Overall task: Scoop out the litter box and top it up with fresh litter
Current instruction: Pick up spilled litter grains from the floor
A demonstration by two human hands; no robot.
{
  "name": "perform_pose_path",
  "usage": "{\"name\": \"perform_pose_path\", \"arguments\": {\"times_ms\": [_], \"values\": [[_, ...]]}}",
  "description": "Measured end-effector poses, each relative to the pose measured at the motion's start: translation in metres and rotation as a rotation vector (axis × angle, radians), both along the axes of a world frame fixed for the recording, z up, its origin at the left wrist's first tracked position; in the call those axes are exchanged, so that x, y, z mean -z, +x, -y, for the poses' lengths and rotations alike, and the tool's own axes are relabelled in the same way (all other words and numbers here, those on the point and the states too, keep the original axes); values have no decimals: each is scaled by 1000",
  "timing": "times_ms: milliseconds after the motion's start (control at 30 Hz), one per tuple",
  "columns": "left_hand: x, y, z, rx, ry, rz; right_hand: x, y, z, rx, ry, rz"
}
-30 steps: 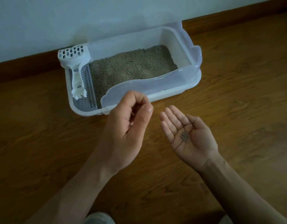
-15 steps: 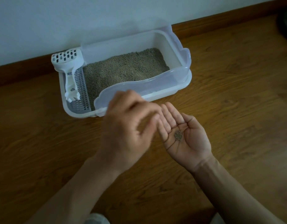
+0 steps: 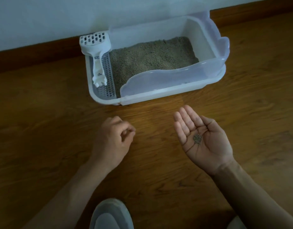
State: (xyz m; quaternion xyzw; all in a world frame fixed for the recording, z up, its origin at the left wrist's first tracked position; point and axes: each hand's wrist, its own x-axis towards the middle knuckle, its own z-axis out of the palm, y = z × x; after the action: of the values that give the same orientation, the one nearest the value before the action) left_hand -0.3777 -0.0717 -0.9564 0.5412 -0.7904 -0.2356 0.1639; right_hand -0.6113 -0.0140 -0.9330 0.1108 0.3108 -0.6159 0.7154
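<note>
From the head view, a white plastic litter box (image 3: pixel 213 47) sits on a brown wooden floor (image 3: pixel 43 129), its back side against a pale wall (image 3: pixel 43 17) with a dark wooden skirting board (image 3: pixel 35 53) running along the base. Grey-brown litter (image 3: pixel 152 57) fills most of the box. A translucent raised rim curves along the near side and up round the right end, and it veils the near edge of the litter behind it. At the left end a grey slotted grate (image 3: pixel 107 75) lies in the box, and a white scoop (image 3: pixel 97 52) rests on it, its perforated bowl toward the wall and its handle pointing toward the viewer.

Nearer the viewer, both bare forearms reach in over the floor, well apart from each other and short of the box. The right hand (image 3: pixel 203 138) lies palm up with the fingers straight and close together, and a small clump of litter grains (image 3: pixel 197 138) sits in the hollow of the palm. The left hand (image 3: pixel 113 141) shows its back, the fingers curled in with the thumb meeting the fingertips; it is blurred, and whether anything is pinched between them cannot be made out.

At the bottom edge a pale grey rounded shape (image 3: pixel 109 215) lies between the forearms, cut off by the frame; it may be a shoe or slipper. Another pale patch at the lower right is also cut off and too little shows to tell what it is. The light is dim.
</note>
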Motion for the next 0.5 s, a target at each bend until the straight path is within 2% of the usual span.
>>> {"name": "perform_pose_path", "arguments": {"times_ms": [200,500], "values": [[42,-3,-12,85,11,84,4,6,0,-12,35,-5],[58,-18,-8,193,-76,116,2,3,-3,43,108,-49]]}}
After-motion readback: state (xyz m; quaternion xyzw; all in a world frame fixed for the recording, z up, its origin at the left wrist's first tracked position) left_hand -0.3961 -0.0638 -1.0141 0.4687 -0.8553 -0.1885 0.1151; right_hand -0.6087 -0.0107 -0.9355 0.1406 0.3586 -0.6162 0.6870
